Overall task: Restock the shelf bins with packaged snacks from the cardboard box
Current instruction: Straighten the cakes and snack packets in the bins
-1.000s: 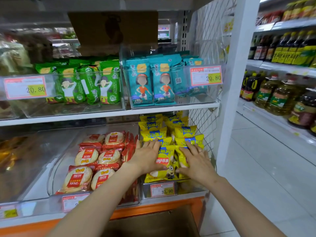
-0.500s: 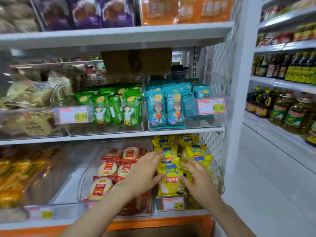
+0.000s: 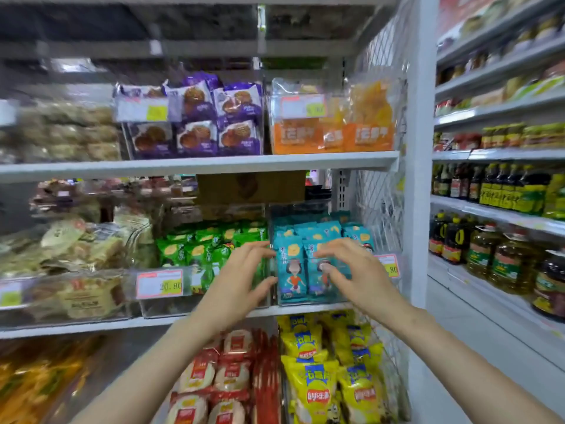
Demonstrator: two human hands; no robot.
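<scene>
Head view: white shelving [image 3: 195, 162] fills the frame, its tiers lined with see-through bins of snacks. On the middle tier, at the right end, a clear bin [image 3: 308, 301] holds upright teal snack packets [image 3: 293, 270], with green packets [image 3: 195, 252] next door and yellow chip bags [image 3: 308, 390] on the tier below. A brown cardboard panel [image 3: 250, 186] shows behind this tier; whether it is the supply box is unclear. The left hand [image 3: 241, 280] is at the bin's left edge. The right hand [image 3: 354, 270] spreads over the front packets. Both have fingers apart and loosely curved, holding nothing, and contact is hard to judge. This looks like straightening stock already placed. Next, the front row needs squaring, then more packets from the box.
</scene>
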